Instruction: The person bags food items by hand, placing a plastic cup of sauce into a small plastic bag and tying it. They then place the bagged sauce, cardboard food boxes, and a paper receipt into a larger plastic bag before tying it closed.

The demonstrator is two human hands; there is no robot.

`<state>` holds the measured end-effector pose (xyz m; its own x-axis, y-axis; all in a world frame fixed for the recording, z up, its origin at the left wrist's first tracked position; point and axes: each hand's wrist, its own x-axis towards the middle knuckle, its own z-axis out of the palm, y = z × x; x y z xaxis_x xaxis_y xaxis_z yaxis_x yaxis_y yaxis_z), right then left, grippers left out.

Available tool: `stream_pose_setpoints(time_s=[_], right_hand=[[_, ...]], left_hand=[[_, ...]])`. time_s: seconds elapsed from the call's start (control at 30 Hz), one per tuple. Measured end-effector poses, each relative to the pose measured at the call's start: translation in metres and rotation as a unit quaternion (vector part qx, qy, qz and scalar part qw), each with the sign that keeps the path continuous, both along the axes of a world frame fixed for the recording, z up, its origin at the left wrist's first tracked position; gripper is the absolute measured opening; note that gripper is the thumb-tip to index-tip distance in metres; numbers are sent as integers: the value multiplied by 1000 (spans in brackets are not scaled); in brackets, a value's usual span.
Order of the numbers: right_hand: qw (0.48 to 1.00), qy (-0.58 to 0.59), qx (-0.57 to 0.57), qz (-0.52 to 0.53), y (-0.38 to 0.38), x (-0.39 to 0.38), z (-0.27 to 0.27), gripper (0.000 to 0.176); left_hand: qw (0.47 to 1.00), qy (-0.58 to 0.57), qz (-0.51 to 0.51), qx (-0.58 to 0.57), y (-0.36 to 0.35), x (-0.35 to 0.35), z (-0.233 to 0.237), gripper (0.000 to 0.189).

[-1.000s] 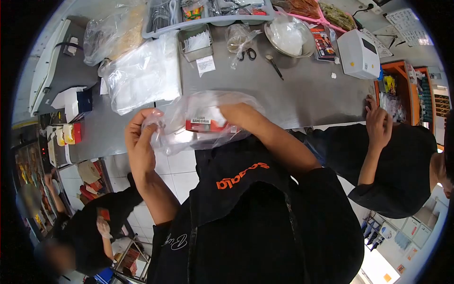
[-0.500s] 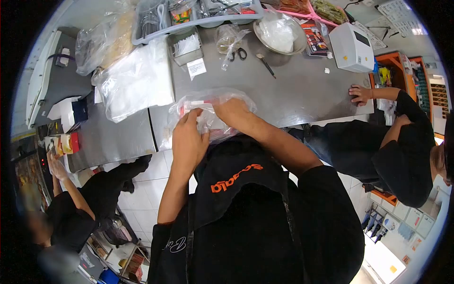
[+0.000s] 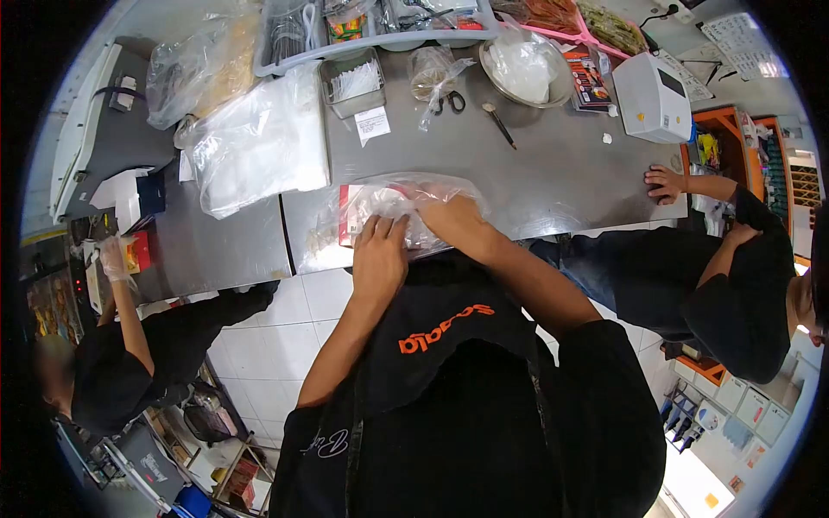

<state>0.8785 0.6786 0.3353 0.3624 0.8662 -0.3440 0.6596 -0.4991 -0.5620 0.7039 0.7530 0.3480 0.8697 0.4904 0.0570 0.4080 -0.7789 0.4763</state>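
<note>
A crumpled clear plastic bag (image 3: 458, 183) lies at the table's front edge, before my body. Inside or under its film, a red-and-white flat pack (image 3: 351, 207) shows at the left, partly covered. My left hand (image 3: 382, 255) is closed, its bent fingers pressing on the bag beside the pack. To its right, my right hand (image 3: 453, 226) is curled down into the same bag, with film around it. Its fingertips are mostly hidden. Whitish contents between the hands are too blurred by the film to name.
Behind the bag are a stack of clear bags (image 3: 259, 142), a metal container (image 3: 356, 86), scissors (image 3: 450, 102), a brush (image 3: 499, 126), a bowl (image 3: 561, 91) and a white machine (image 3: 652, 99). A co-worker's hand (image 3: 665, 185) rests at the right edge. Another person (image 3: 129, 345) works at the left.
My left hand has moved right and down, and more of the red-and-white pack shows. My right hand has shifted slightly right and lower. The view has shifted slightly.
</note>
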Motion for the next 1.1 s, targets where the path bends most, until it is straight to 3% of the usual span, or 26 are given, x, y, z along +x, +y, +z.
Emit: stream_pose_setpoints(time_s=[0.03,0.1,0.13,0.17,0.3,0.37,0.4,0.47,0.53,0.57,0.6,0.67,0.73,0.77,0.9,1.0,1.07,1.1], right_hand=[[1000,-2,-25,-14,2,-6,25,45],[1000,0,-9,-13,4,-8,24,45],[1000,4,31,1,0,-3,-10,44],[997,8,70,15,2,-1,-7,44],[998,58,23,28,-1,12,26,41],[993,112,-24,-13,-4,14,37,38],[993,115,13,6,-8,14,34,38],[988,118,91,43,-12,15,26,37],[994,107,5,26,-9,13,31,35],[994,102,-39,19,-9,10,36,34],[996,84,-15,22,-9,7,42,33],[998,45,38,23,-10,4,55,31],[999,18,-14,36,-7,11,55,32],[998,6,-44,38,-10,14,54,32],[1000,24,12,5,-11,15,46,30],[998,56,32,2,-7,9,57,28],[995,89,33,-19,-7,10,40,28],[994,85,60,29,-12,13,19,36]], left_hand=[[1000,2,0,2,1,-2,-3,51],[1000,-6,4,-1,4,-5,-2,50],[1000,-14,8,-6,5,-7,3,48],[1000,-23,12,-12,6,-9,7,47],[949,-168,240,-120,23,-16,23,47],[931,-213,297,15,37,-17,35,39],[914,-232,323,83,40,-19,39,36],[912,-360,144,133,33,-23,45,30],[893,-437,-92,44,13,-12,66,29],[936,-301,-162,-85,0,-6,91,16],[958,-155,-175,-168,-5,-2,93,20],[997,38,-15,-72,-4,10,77,41],[955,204,168,-133,8,20,81,56],[973,45,185,131,8,9,49,55],[985,-61,143,-77,32,3,56,45],[948,-27,183,-259,41,2,53,43],[954,-23,199,-223,45,-1,47,39],[962,-53,164,-212,47,-8,39,39]])
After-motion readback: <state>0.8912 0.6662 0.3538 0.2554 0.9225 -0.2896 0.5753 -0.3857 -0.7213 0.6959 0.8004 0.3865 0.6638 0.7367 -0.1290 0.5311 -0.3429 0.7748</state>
